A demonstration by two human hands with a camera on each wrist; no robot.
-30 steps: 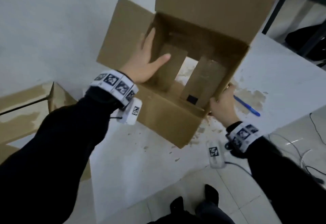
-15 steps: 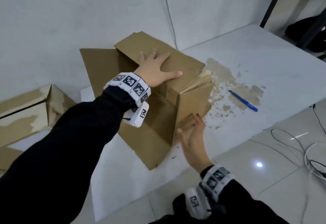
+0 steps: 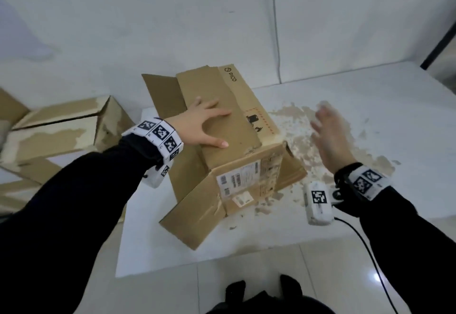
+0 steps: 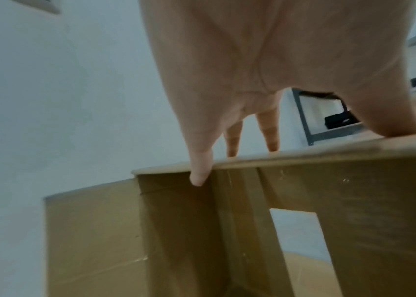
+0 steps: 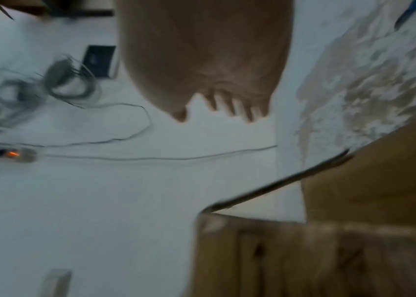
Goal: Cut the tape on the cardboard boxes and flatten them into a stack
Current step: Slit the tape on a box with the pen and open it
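Note:
A brown cardboard box (image 3: 234, 145) lies on its side on the white table (image 3: 370, 106), its flaps open toward me and to the far left. My left hand (image 3: 204, 123) presses flat on its upper panel with fingers spread; the left wrist view shows the left hand (image 4: 240, 70) with its fingertips on the box (image 4: 303, 180) edge. My right hand (image 3: 330, 136) hovers blurred and open in the air to the right of the box, touching nothing. In the right wrist view the right hand (image 5: 209, 60) is empty above the box (image 5: 354, 221).
Flattened and opened cardboard (image 3: 56, 128) lies at the left. Torn brown paper residue (image 3: 308, 131) marks the table right of the box. A blue pen (image 5: 408, 10) shows only in the right wrist view. Cables (image 5: 62, 84) lie on the tiled floor (image 3: 246, 269).
The upright open box was tipped onto its side and pressed lower. My left hand moved from inside it onto its top panel. My right hand let go of the box's side and lifted away to the right.

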